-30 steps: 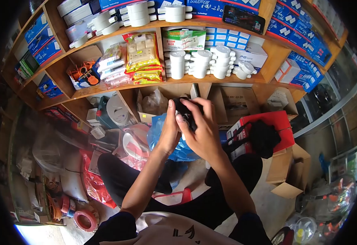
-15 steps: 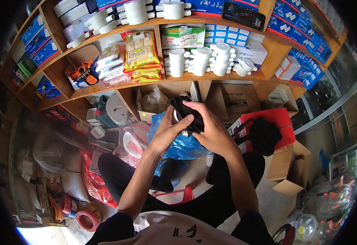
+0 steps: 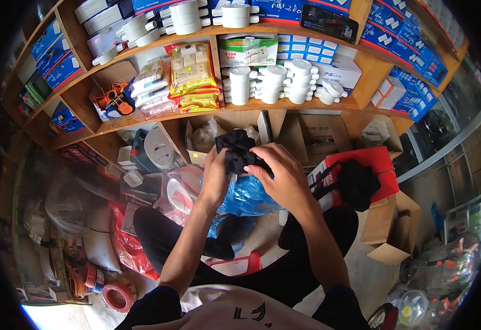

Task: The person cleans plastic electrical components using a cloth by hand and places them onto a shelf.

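- Wooden shelves (image 3: 381, 71) curved across the background from 10 to 2 o'clock, with the cloth taken as the dial's centre.
- One black cloth (image 3: 236, 151) was at that centre, bunched and held in the air; one blue bag (image 3: 249, 197) lay below it at 6 o'clock.
- Two hands held the cloth. At 8 o'clock the left hand (image 3: 216, 177) gripped its left side, fingers partly hidden; at 4 o'clock the right hand (image 3: 285, 175) pinched its right side between thumb and fingertips.
- Half a second earlier the left thumb had lain across the cloth and something white had shown beside it. Now the hands had parted a little, the cloth had shifted towards 9 o'clock and fluffed out, and the white was mostly hidden. That suggested rearranging, not setting down.
- One red box (image 3: 388, 170) stood at 3 o'clock, bearing one black bundle (image 3: 359, 186).
- One carton (image 3: 381, 226) gaped at 4 o'clock, just beside the box.
- Four white stacks (image 3: 274, 85) lined the middle shelf, 12 to 2 o'clock.
- One phone (image 3: 328, 23) leaned at 1 o'clock.
- One pink coil (image 3: 105, 297) lay at 7 o'clock.
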A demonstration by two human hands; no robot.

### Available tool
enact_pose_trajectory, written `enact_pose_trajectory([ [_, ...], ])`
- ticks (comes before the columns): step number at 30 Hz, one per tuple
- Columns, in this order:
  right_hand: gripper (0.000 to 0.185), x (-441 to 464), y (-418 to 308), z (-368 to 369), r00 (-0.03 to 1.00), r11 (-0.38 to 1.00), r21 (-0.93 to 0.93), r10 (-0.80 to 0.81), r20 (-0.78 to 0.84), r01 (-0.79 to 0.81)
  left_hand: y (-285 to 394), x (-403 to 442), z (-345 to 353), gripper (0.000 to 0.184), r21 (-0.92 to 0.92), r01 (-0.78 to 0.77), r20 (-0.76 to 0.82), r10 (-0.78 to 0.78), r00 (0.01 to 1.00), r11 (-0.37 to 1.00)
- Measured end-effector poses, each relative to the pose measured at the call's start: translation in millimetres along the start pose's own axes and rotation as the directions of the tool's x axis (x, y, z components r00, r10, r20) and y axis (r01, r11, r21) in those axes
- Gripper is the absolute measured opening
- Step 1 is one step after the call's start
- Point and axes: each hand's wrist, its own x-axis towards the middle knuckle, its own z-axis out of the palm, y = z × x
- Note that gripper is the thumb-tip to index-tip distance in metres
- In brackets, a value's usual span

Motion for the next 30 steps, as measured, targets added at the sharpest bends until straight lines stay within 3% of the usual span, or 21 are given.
enact_pose_trajectory([
  [4,0.022,-3,0,-2,0.996,0.996,-0.024,0.082,0.025,-0.082,0,-8,11,0.054,0.189,-0.026,0.098,0.007,0.995,0.982],
  [6,0.018,-4,4,0,0.984,0.978,0.108,0.176,0.031,-0.178,8,-17,20,0.053,0.396,-0.005,0.068,-0.024,0.997,0.918],
  [7,0.017,-5,0,-2,0.95,0.944,0.127,0.291,0.111,-0.304,3,-16,18,0.05,0.369,-0.039,0.064,0.016,0.998,0.929],
  [10,0.02,-7,-2,3,0.936,0.924,0.188,0.299,0.187,-0.333,3,-10,15,0.042,0.32,-0.08,0.022,0.077,0.997,0.944],
  [12,0.029,-5,-3,4,0.944,0.939,0.174,0.263,0.2,-0.298,7,-3,7,0.039,0.297,-0.083,-0.013,0.091,0.996,0.951],
  [14,0.044,-1,-14,3,0.999,0.998,-0.043,0.037,0.0,-0.037,18,5,-1,0.032,0.23,-0.033,-0.118,0.062,0.991,0.973],
  [15,0.057,-1,-14,2,0.997,0.993,-0.11,0.043,0.06,-0.037,19,7,4,0.03,0.184,-0.095,-0.144,0.123,0.982,0.978],
  [16,0.057,-2,-12,4,0.997,0.994,-0.107,0.04,0.059,-0.033,22,3,8,0.03,0.186,-0.099,-0.145,0.127,0.981,0.978],
  [18,0.058,-6,-2,14,0.996,0.982,-0.19,0.015,0.09,0.003,23,-6,12,0.03,0.427,-0.04,-0.138,0.108,0.984,0.904],
  [19,0.058,-9,6,19,0.994,0.968,-0.249,-0.012,0.106,0.039,15,-6,8,0.026,0.526,-0.038,-0.058,0.08,0.995,0.849],
  [20,0.058,-9,5,19,0.994,0.968,-0.25,-0.01,0.104,0.036,22,-12,18,0.027,0.505,0.064,-0.067,-0.034,0.997,0.861],
  [22,0.051,-8,2,17,0.998,0.951,-0.307,-0.012,0.067,0.032,3,-2,3,0.033,0.29,-0.035,0.067,0.016,0.998,0.956],
  [25,0.04,-2,-8,11,1.0,0.961,-0.275,-0.011,0.002,0.011,23,-11,13,0.043,-0.051,0.048,0.179,-0.038,0.983,0.998],
  [28,0.029,-4,-11,16,0.996,0.969,-0.244,0.006,-0.087,-0.027,22,-20,23,0.043,-0.019,0.049,0.158,-0.045,0.986,0.999],
  [30,0.026,-7,-9,23,0.989,0.968,-0.244,0.015,-0.15,-0.051,18,-35,49,0.037,0.15,-0.134,0.034,0.13,0.991,0.98],
])
